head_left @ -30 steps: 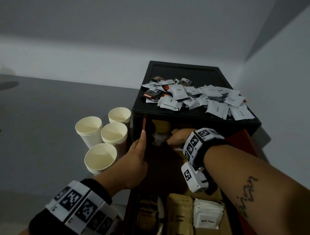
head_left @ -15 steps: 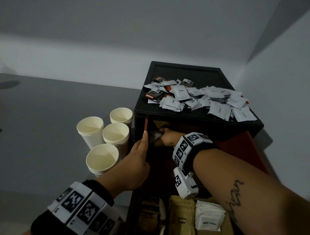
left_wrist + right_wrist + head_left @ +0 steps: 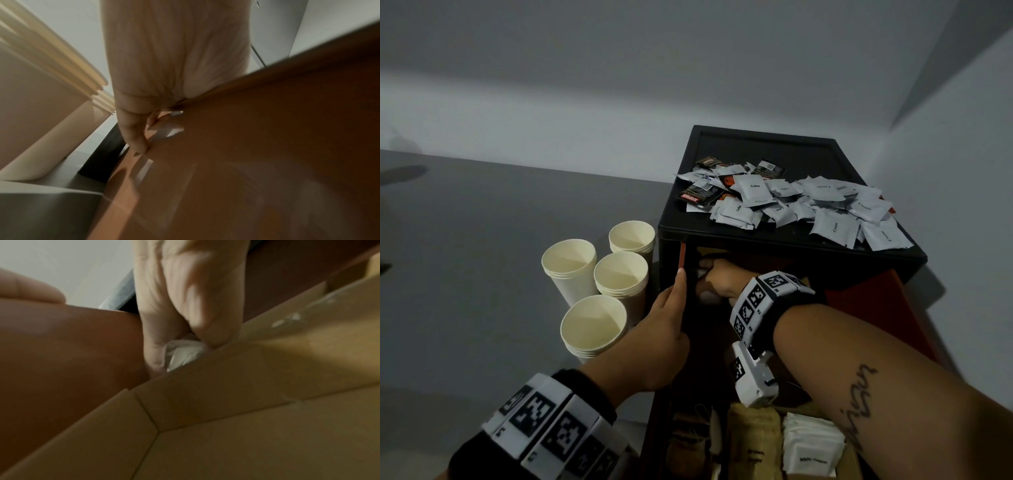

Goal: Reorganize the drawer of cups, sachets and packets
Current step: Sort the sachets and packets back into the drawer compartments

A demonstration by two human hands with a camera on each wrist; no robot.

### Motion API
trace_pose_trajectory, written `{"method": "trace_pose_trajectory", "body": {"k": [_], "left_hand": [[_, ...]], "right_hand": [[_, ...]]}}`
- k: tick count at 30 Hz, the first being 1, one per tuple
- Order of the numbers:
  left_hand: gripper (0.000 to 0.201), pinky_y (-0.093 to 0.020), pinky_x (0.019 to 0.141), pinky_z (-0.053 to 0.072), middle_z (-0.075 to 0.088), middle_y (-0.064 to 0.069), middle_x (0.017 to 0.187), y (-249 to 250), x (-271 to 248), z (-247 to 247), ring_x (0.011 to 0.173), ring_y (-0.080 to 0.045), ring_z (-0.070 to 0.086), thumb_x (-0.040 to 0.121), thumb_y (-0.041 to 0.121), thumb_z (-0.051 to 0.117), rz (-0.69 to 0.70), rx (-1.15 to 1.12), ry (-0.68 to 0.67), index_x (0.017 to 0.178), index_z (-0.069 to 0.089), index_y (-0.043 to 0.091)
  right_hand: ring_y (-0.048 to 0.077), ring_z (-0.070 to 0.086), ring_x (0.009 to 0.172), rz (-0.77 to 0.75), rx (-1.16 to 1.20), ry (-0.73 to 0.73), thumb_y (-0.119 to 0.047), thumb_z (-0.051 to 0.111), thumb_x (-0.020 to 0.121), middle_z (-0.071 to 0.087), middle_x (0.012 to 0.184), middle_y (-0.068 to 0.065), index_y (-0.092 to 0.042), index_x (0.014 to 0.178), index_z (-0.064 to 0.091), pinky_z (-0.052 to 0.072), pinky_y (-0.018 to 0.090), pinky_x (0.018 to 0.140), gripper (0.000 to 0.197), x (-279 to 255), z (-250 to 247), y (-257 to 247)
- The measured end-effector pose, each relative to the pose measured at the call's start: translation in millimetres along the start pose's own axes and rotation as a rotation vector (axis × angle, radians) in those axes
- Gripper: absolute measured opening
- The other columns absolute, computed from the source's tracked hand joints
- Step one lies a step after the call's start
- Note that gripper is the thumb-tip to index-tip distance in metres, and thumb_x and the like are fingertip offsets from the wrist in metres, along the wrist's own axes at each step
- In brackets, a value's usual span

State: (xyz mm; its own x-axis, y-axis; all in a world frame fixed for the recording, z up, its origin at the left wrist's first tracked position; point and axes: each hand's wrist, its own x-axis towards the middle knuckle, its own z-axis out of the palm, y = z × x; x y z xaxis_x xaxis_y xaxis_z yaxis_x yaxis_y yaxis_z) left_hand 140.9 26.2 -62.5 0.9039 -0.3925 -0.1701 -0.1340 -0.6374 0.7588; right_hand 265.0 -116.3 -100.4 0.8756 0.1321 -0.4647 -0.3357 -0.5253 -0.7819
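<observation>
My right hand is deep inside the drawer, at the back, under the black box that the drawer slides out of. Its fingers are curled tight around some crumpled white sachets, and I pinch them against a tan cardboard divider that feels flat and stiff. My left hand rests on the left side wall of the drawer, with the fingers mostly straight and the thumb lying flat along the thin red-brown edge. It holds nothing. The drawer wall looks smooth and a bit shiny. On top of the black box sits a messy pile of little sachets. Most are flat white paper squares, and I can read "Coffee" on some and "Cream" on others. A few are dark and glossy, and one of those says "KOPIKO" in a red strip. At the near end of the drawer stand brown paper packets with "Brown Sugar" on them, and next to them a bunch of white packets with small print that I cannot read well. On the grey floor, just left of the black box, stand four stacks of cream paper cups, round and open at the top, pushed close together. The stack nearest me is right beside my left hand.
</observation>
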Motion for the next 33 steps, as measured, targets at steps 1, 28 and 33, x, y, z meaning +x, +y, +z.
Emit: {"method": "trace_pose_trajectory", "body": {"k": [1,28,33], "left_hand": [[0.084,-0.009,0.098,0.013,-0.002,0.004,0.158,-0.2,0.0,-0.3,0.144,-0.012,0.007,0.092,-0.001,0.038,0.004,0.006,0.002,0.147,-0.02,0.024],[0.067,-0.027,0.106,0.027,0.038,0.008,0.146,101.0,-14.4,-42.5,0.135,-0.013,0.035,0.083,0.053,0.059,0.064,-0.101,0.085,0.142,0.038,0.03],[0.043,-0.032,0.069,0.055,0.067,-0.002,0.101,134.0,-11.1,-0.7,0.087,-0.016,0.064,0.075,0.05,0.059,0.162,-0.935,-0.326,0.11,0.063,0.026]], "right_hand": [[0.027,0.052,0.122,-0.011,0.014,0.007,0.003,0.063,0.081,0.056,0.13,0.012,-0.003,0.134,0.047,0.039,0.036,0.107,0.056,1.6,-0.1,-0.5],[0.006,0.064,0.082,-0.607,0.224,0.476,-0.002,0.079,0.064,0.066,0.096,-0.009,-0.028,0.095,0.065,0.053,0.017,0.067,0.043,-254.5,-76.9,-9.1],[-0.001,0.06,0.08,-0.719,0.144,0.552,-0.002,0.075,0.069,0.061,0.098,-0.009,-0.037,0.089,0.058,0.047,0.01,0.055,0.043,-252.4,-48.5,-14.3]]}}
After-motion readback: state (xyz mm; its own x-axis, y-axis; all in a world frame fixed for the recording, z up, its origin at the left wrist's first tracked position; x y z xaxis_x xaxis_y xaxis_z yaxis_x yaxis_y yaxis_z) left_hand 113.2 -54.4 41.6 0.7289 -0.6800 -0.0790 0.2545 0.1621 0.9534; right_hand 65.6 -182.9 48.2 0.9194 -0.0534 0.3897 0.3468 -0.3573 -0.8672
